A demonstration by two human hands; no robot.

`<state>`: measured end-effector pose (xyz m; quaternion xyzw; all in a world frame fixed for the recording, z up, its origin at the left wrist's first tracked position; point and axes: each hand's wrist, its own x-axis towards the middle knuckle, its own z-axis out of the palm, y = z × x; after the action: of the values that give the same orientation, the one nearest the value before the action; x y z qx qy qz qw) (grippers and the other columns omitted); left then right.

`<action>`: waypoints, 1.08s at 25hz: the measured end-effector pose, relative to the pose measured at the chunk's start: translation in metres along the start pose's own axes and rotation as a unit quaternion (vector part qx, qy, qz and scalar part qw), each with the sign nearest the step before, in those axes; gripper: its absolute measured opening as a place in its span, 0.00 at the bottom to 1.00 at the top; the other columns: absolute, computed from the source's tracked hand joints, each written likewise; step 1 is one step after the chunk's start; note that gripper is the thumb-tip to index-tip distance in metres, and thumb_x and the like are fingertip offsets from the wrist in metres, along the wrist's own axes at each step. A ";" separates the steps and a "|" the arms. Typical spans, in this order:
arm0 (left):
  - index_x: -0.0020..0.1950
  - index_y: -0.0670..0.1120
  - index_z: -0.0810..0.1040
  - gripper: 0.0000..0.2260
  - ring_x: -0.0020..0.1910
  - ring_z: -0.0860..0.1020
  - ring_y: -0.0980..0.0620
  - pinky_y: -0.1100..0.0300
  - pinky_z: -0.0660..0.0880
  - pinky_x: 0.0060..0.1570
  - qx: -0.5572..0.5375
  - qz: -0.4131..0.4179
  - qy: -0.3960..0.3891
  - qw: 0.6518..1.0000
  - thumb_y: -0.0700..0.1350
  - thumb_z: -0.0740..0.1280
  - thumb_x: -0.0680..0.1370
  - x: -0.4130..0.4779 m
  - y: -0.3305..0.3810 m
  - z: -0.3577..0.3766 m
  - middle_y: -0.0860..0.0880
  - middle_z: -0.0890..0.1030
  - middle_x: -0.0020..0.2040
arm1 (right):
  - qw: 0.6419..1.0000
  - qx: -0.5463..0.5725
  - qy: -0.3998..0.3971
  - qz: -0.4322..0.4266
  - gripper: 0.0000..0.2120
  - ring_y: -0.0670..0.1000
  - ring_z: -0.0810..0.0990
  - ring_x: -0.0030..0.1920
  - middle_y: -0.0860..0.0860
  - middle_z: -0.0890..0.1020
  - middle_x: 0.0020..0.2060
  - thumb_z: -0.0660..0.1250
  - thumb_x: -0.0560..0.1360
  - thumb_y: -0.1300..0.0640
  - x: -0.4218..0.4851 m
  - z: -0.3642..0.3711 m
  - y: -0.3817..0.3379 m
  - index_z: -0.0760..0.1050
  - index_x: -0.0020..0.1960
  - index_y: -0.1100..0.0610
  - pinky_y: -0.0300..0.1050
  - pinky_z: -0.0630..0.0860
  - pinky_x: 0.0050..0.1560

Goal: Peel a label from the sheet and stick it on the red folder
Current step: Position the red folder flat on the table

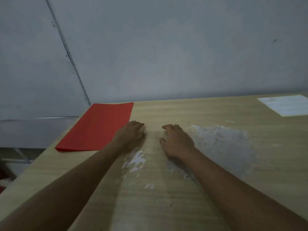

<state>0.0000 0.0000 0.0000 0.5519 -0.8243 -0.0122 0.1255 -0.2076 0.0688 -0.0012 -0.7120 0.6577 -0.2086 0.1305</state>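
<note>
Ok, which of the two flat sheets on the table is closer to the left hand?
The red folder, beside the left hand; the white label sheet lies at the far right.

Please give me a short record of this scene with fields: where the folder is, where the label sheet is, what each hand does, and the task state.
red folder: flat at the table's far left corner
label sheet: flat at the far right, away from both hands
left hand: palm down on the table, beside the folder's right edge, empty
right hand: palm down on the table, empty
table: wooden, worn pale patches
task state: no label peeled yet

One red folder (96,126), one label sheet (285,105), one table (166,197) — two hands.
</note>
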 end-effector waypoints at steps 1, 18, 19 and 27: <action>0.75 0.50 0.68 0.25 0.73 0.67 0.50 0.52 0.67 0.69 -0.011 -0.004 -0.005 1.000 0.60 0.55 0.82 -0.002 0.000 0.004 0.51 0.68 0.75 | 1.000 -0.007 -0.004 0.001 0.28 0.56 0.55 0.79 0.51 0.64 0.77 0.59 0.80 0.45 0.000 0.004 0.001 0.62 0.77 0.52 0.54 0.60 0.75; 0.62 0.48 0.80 0.17 0.61 0.77 0.46 0.50 0.73 0.60 0.018 -0.150 0.131 0.980 0.53 0.61 0.79 -0.016 -0.104 -0.013 0.48 0.80 0.63 | 0.999 -0.013 -0.017 -0.046 0.29 0.58 0.55 0.79 0.53 0.63 0.77 0.55 0.80 0.39 0.044 0.071 -0.084 0.63 0.76 0.52 0.57 0.48 0.79; 0.64 0.47 0.79 0.18 0.63 0.76 0.45 0.48 0.72 0.62 0.034 -0.170 0.131 0.976 0.53 0.60 0.79 -0.020 -0.119 -0.016 0.47 0.79 0.64 | 0.999 -0.007 -0.018 -0.046 0.30 0.58 0.54 0.79 0.53 0.63 0.78 0.55 0.79 0.37 0.048 0.076 -0.092 0.63 0.76 0.52 0.58 0.47 0.79; 0.71 0.45 0.72 0.24 0.65 0.73 0.40 0.42 0.71 0.62 0.058 -0.278 0.107 0.953 0.58 0.59 0.80 -0.039 -0.189 -0.033 0.43 0.71 0.71 | 1.000 -0.017 0.002 -0.024 0.38 0.58 0.53 0.80 0.53 0.62 0.78 0.53 0.76 0.31 0.067 0.098 -0.120 0.61 0.78 0.53 0.60 0.47 0.78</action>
<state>0.1921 -0.0344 -0.0058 0.7639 -0.6191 0.0598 0.1724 -0.0524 0.0054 -0.0234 -0.7291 0.6443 -0.2016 0.1122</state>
